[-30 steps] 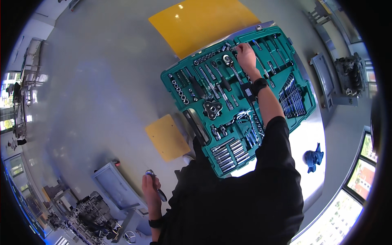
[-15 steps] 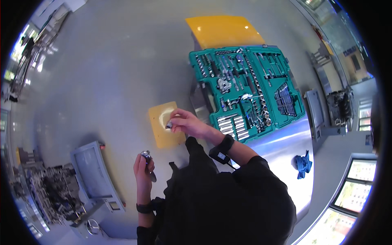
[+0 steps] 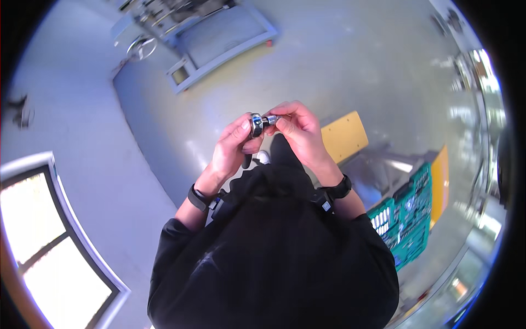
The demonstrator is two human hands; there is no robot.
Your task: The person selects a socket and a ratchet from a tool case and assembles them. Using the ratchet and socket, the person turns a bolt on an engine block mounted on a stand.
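In front of my body both hands meet over a ratchet wrench. My left hand point(image 3: 232, 143) is closed round the round chrome head of the ratchet wrench point(image 3: 256, 125), and its dark handle points down below the fingers. Between the thumb and fingers of my right hand point(image 3: 299, 131) is a small chrome socket point(image 3: 270, 120). The socket lines up with the ratchet's drive and touches it or sits on it; how far it is pushed on I cannot tell.
A grey metal engine stand point(image 3: 230, 49) with a handwheel point(image 3: 142, 49) is ahead to the left. At right are a yellow stool-like board point(image 3: 345, 136) and a green socket tool case point(image 3: 419, 219) beside a yellow panel point(image 3: 440, 186). A wall with a window point(image 3: 49, 241) stands left.
My view has turned left, away from the tool case toward the engine stand and wall. My hands, apart before, have come together, bringing the socket to the ratchet head.
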